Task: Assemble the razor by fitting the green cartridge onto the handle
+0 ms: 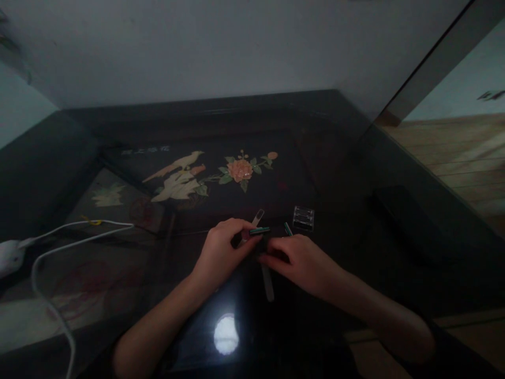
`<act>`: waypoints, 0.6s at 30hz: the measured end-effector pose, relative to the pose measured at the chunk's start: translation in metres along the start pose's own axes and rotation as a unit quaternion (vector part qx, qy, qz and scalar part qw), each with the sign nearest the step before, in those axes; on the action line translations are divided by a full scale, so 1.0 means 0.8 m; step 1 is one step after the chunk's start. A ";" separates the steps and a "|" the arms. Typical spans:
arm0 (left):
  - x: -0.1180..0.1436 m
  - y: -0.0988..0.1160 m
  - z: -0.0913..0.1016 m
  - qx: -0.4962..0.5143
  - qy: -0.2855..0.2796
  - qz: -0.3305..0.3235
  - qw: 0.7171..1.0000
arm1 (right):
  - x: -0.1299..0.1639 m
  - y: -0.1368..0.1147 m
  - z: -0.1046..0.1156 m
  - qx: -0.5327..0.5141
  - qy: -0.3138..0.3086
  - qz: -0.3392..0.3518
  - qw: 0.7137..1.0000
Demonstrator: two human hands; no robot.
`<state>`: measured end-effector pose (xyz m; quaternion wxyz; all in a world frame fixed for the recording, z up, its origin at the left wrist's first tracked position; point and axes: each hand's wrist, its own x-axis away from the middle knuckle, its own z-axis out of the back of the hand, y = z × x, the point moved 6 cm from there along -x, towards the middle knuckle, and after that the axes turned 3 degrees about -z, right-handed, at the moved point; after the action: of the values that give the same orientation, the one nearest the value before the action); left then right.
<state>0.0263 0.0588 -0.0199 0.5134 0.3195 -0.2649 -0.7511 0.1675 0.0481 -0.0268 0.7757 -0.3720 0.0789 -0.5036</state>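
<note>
My left hand (224, 243) is closed, thumb and fingers pinching a slim green-and-dark strip that looks like a razor head (259, 230). Close to its right, my right hand (302, 260) has its fingertips pressed together at the top of a pale, slim razor handle (268, 287) that points toward me. Whether head and handle are joined is hidden by the fingers. Another pale handle with a dark oval end (258, 216) shows behind my left fingers. A second green-edged strip (288, 229) lies just beyond my right hand, partly covered by it.
A small clear case with dark slots (303, 218) sits beyond my right hand. The dark glossy table (335, 158) bears a bird-and-flower picture (239, 170). At left are a white cable (51, 305) and a white plug (11, 257); a dark flat object (410, 221) lies at right.
</note>
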 end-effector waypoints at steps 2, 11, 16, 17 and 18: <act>-0.001 -0.002 -0.002 -0.013 -0.003 -0.015 1.000 | 0.001 0.009 0.015 0.031 -0.008 -0.007 0.999; 0.000 -0.011 -0.023 -0.054 -0.051 -0.001 0.997 | 0.000 0.062 0.081 0.167 0.144 0.038 0.975; 0.002 -0.009 -0.027 -0.087 -0.055 -0.001 0.995 | -0.006 0.051 0.058 0.178 0.101 0.082 0.975; 0.002 -0.009 -0.027 -0.087 -0.057 -0.002 0.995 | -0.007 0.049 0.057 0.184 0.097 0.082 0.975; 0.002 -0.008 -0.027 -0.086 -0.058 -0.002 0.995 | -0.008 0.047 0.056 0.192 0.095 0.082 0.973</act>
<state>0.0381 0.0580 -0.0393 0.5212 0.2302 -0.2281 -0.7895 0.2138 0.0840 -0.0215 0.8601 -0.1592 0.0845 -0.4772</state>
